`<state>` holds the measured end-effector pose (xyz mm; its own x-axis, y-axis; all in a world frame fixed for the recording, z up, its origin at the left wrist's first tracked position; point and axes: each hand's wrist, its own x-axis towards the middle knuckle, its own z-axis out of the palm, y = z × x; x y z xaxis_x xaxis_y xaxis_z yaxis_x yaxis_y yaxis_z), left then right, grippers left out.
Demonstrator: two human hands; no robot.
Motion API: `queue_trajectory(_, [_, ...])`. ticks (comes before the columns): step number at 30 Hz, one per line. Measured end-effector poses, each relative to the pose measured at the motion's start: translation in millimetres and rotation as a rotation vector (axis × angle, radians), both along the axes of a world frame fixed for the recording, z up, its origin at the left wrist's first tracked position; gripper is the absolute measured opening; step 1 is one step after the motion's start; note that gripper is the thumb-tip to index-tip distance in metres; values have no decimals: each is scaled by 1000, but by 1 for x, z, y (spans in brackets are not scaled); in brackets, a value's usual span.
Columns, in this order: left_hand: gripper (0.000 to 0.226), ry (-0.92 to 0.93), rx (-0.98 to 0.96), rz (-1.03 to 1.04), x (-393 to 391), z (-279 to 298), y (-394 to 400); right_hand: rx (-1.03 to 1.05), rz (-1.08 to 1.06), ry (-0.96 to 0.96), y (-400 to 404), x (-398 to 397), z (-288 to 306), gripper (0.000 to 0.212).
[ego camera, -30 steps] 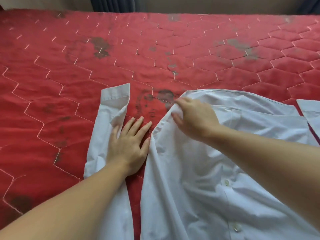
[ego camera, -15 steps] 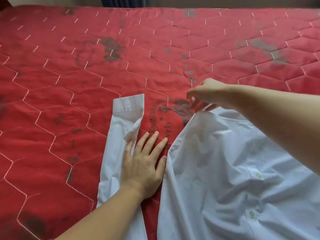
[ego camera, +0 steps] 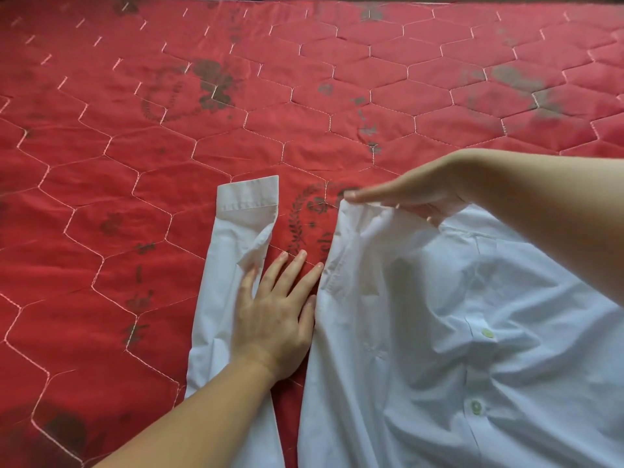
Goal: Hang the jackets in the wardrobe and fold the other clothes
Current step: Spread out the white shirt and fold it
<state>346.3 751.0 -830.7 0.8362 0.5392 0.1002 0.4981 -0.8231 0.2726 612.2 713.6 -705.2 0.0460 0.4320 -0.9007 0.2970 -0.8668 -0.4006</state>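
Observation:
A white button-up shirt [ego camera: 439, 315] lies spread on the red quilted bedspread [ego camera: 169, 130], its body at the lower right with buttons showing. One long sleeve [ego camera: 229, 265] stretches away from me, cuff at the far end. My left hand [ego camera: 273, 315] lies flat with fingers spread, partly on the sleeve and partly on the red cover between sleeve and shirt body. My right hand [ego camera: 415, 194] pinches the shirt's upper left edge and holds it lifted off the bed.
The red bedspread, with hexagon stitching and dark faded prints, fills the view to the left and beyond the shirt. Its far edge runs along the top of the frame.
My right hand has lifted the shirt's upper edge off the bed and drawn it away from me. My left hand has stayed pressed flat by the sleeve. The view has tilted downward.

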Motion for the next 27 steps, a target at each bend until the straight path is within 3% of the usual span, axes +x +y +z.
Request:
queue_trajectory(2, [47, -1, -10, 6, 0, -1, 0, -52, 143, -34, -4, -6, 4, 72])
queue_trajectory(3, [47, -8, -12, 7, 0, -1, 0, -5, 150, -30, -4, -9, 5, 56])
queue_trajectory(5, [47, -47, -24, 11, -1, -1, 1, 191, 93, -104, 1, -17, 3, 16])
queue_trajectory(6, [47, -79, -40, 22, -1, -1, 1, 320, 42, -192, 7, -20, -1, 5])
queue_trajectory(11, [53, -235, -181, 117, -3, 3, 3, 845, 116, -985, 14, -51, -31, 16])
queue_trajectory(14, [50, -154, -119, 35, -3, 6, 1, 1039, 104, -1135, -42, -77, -59, 23])
queue_trajectory(17, [47, -74, -50, 15, -3, 3, 2, 757, 257, -1110, -94, -81, -89, 53])
queue_trajectory(20, [48, -58, -25, 13, -3, 3, 2, 520, 261, -1038, -111, -61, -99, 78])
queue_trajectory(27, [56, -55, -7, -26, -3, 3, 3, 450, 184, -1105, -105, -40, -104, 84])
